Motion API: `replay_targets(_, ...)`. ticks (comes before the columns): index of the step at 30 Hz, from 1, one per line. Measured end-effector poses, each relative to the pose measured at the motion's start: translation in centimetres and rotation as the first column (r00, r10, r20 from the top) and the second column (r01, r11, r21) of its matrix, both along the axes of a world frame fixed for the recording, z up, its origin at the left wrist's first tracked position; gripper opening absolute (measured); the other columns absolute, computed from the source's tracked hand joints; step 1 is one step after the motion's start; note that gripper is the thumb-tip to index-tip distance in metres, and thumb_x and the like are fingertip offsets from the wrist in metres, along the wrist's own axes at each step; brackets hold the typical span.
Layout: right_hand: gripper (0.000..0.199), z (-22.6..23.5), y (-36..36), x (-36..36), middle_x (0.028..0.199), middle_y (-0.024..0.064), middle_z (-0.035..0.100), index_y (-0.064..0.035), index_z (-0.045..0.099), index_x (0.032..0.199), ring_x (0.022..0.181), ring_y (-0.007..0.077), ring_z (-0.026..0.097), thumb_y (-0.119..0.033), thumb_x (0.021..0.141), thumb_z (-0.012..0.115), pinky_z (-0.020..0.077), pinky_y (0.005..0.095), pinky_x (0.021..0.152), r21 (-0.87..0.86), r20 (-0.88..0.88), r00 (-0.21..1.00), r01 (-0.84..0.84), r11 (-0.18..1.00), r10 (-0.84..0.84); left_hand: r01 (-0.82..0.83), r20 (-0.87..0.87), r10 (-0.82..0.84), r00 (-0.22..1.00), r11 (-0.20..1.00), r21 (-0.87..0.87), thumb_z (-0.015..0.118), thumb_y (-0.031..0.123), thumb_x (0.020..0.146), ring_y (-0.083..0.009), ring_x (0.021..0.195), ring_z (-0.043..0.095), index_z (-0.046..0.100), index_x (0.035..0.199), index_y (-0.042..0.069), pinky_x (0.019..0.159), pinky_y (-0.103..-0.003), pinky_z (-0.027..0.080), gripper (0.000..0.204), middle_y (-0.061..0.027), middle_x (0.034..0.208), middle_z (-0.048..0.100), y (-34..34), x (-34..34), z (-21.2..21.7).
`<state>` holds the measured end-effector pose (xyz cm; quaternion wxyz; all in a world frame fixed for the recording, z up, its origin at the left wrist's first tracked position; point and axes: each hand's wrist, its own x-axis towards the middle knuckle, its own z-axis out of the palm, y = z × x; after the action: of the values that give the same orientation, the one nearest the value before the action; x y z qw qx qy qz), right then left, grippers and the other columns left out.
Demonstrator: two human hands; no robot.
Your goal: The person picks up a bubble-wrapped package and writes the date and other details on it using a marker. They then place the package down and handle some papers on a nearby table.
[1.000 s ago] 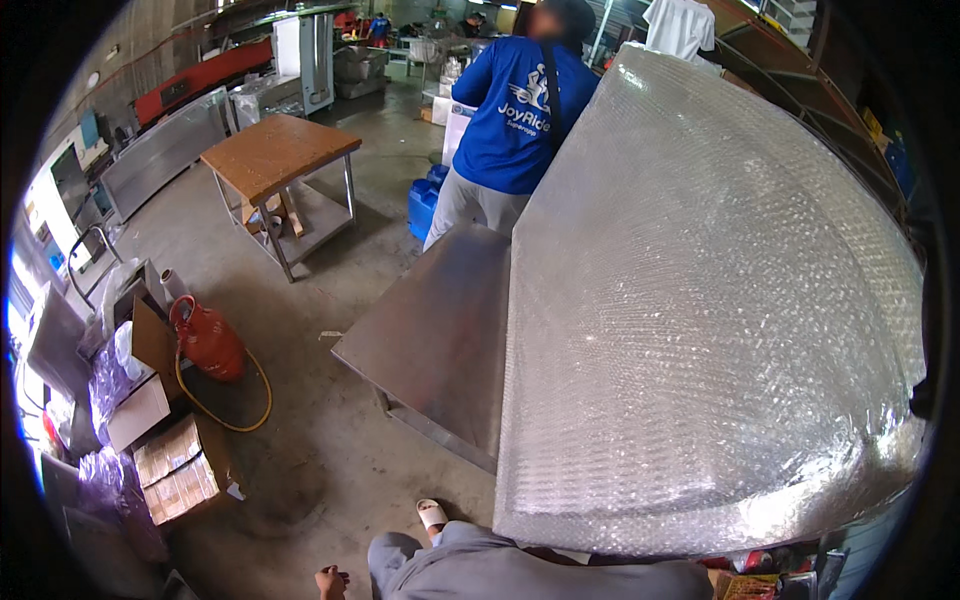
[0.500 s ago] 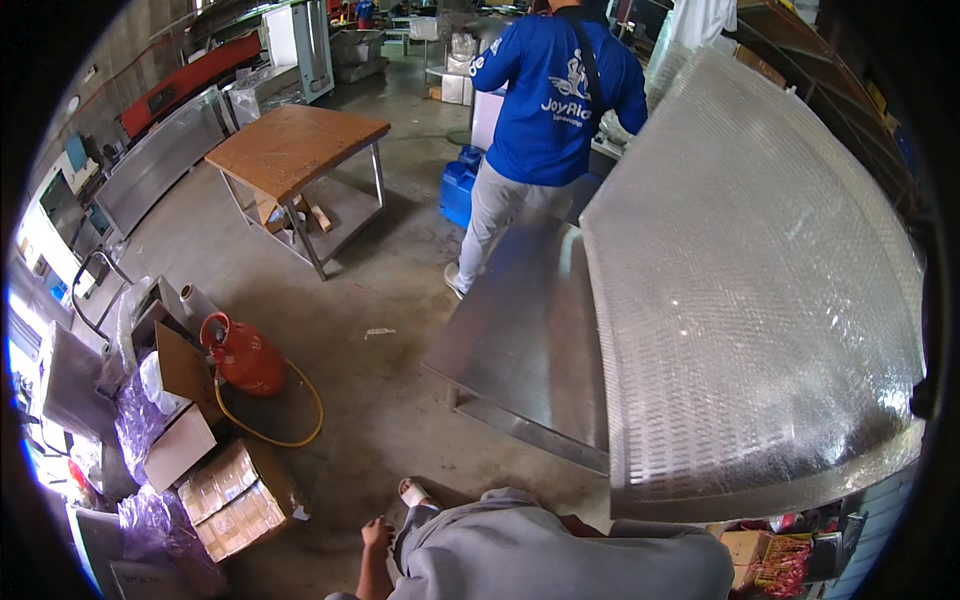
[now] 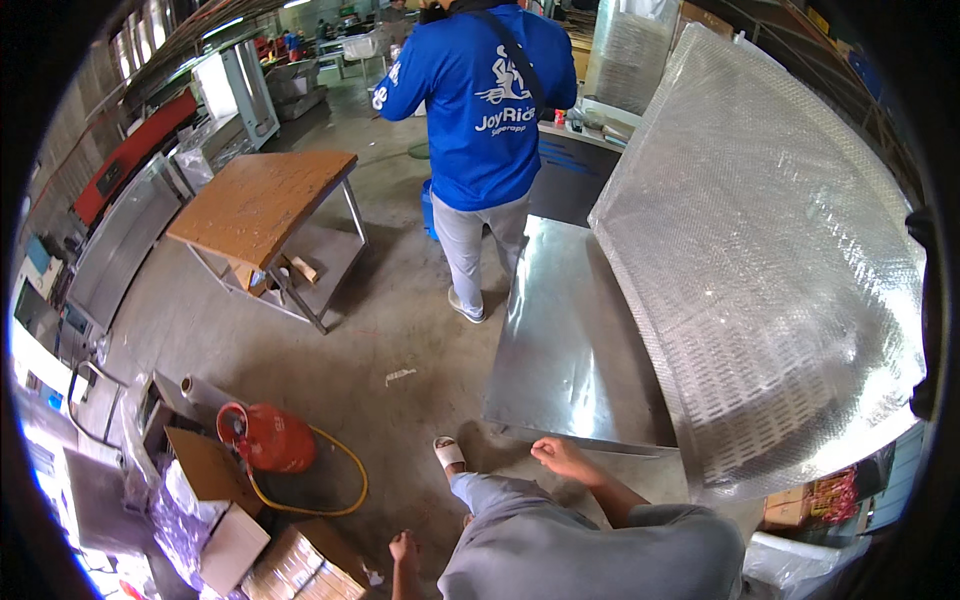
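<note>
My right hand [image 3: 562, 459] hangs in front of me with its fingers loosely curled and nothing visible in them. It is just short of the near edge of a low, shiny metal table [image 3: 575, 335]. Down at my left side, my left hand [image 3: 404, 548] is also curled, with nothing to be seen in it. The cardboard box [image 3: 300, 568] is the thing nearest to it, a little to the left. A large panel in bubble wrap [image 3: 770, 250] stands on the right, beside the metal table, apart from both hands.
A person in a blue shirt [image 3: 485, 130] stands ahead, back turned, by a counter [image 3: 575, 175]. A brown-topped table [image 3: 265, 205] is at the far left. On the left floor lies an orange gas cylinder [image 3: 280, 440] with a yellow hose [image 3: 362, 480], beside purple wrap [image 3: 185, 530].
My view has shifted forward and to the left. My right arm has come into sight from beside my body. The person in blue stands more upright, head turned away.
</note>
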<state>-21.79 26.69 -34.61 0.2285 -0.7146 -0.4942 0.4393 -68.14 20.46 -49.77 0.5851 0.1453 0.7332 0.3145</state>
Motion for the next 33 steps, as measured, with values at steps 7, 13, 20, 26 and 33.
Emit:
replay_targets(7,0.032,-2.4,12.1,-0.6,0.085,0.0116,0.075,0.0038,0.068,0.11,0.067,0.0162,0.071,-0.027,0.102,0.062,0.056,0.0298,0.063,0.093,-0.212,0.856,0.499,0.862,-0.472,0.552,-0.164,-0.543,0.823,0.834,0.006,0.06,0.029,0.1,-0.0235,0.065,0.068,0.064,0.107,-0.004,0.053,-0.038,0.054,0.034,-0.0147,0.083,0.071,10.1,-1.8,-0.8)
replay_targets(13,0.04,-5.2,17.9,-2.5,0.077,0.015,0.074,-0.0027,0.069,0.093,0.069,0.0326,0.073,-0.041,0.099,0.06,0.0569,0.0449,0.066,0.19,0.243,0.785,0.538,0.821,-0.57,0.116,0.006,-0.116,0.993,0.99,-0.078,0.059,0.024,0.098,-0.0267,0.074,0.07,0.066,0.098,-0.003,0.059,-0.039,0.056,0.028,-0.0134,0.088,0.071,21.4,-7.7,4.1)
replay_targets(20,0.048,-3.1,19.4,-2.5,0.074,0.0163,0.072,-0.008,0.068,0.079,0.07,0.0417,0.07,-0.053,0.095,0.062,0.0544,0.0533,0.067,0.177,0.487,0.684,0.532,0.828,-0.543,0.073,-0.114,-0.07,0.991,0.997,0.027,0.062,0.024,0.095,-0.0252,0.064,0.064,0.065,0.087,0.005,0.057,-0.041,0.053,0.021,-0.0085,0.079,0.068,33.4,-8.9,6.0)
replay_targets(26,0.049,0.1,21.9,-3.4,0.083,0.0204,0.073,-0.0063,0.074,0.088,0.083,0.0426,0.071,-0.054,0.091,0.063,0.055,0.0523,0.075,-0.025,0.543,0.619,0.687,0.726,-0.567,0.662,-0.579,-0.653,0.488,0.709,-0.242,0.06,0.028,0.094,-0.0244,0.07,0.068,0.069,0.087,0.001,0.065,-0.04,0.055,0.03,-0.0092,0.074,0.07,39.2,-8.0,1.1)
replay_targets(33,0.041,-7.8,19.4,-2.3,0.088,0.0214,0.074,-0.001,0.073,0.093,0.08,0.0397,0.073,-0.04,0.092,0.062,0.0554,0.0513,0.069,-0.044,0.579,0.415,0.875,0.481,-0.702,0.304,-0.17,-0.287,0.943,0.949,0.081,0.063,0.03,0.092,-0.0184,0.069,0.064,0.071,0.09,-0.001,0.065,-0.036,0.051,0.032,-0.01,0.08,0.071,52.1,-10.5,2.1)
